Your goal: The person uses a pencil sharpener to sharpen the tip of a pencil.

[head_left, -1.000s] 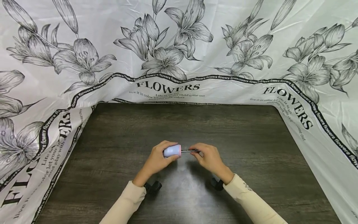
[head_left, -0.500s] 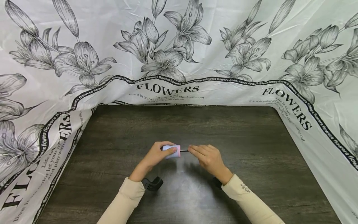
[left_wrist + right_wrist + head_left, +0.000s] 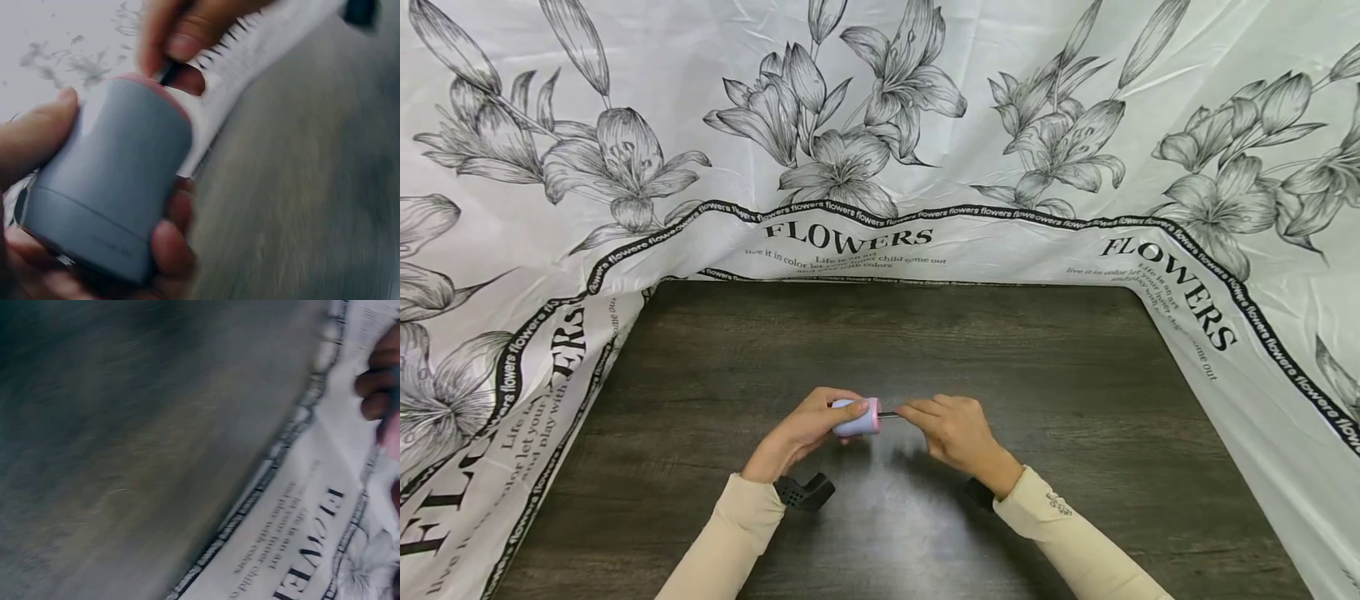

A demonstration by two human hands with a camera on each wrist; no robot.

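Over the tabletop (image 3: 880,333), left fingers (image 3: 850,410) gripping the cylinder (image 3: 859,426) and right fingers (image 3: 919,410) pinching its three-o'clock rod (image 3: 887,415) should align squarely.

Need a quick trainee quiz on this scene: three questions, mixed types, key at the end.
1. Which hand grips the lavender cylinder?
2. True or false: the right hand lies flat on the table, holding nothing.
3. Fill in the blank: the thin dark stick meets the cylinder at its ____ end.

Key:
1. The left hand.
2. False; its fingers pinch the thin dark stick.
3. Pink.
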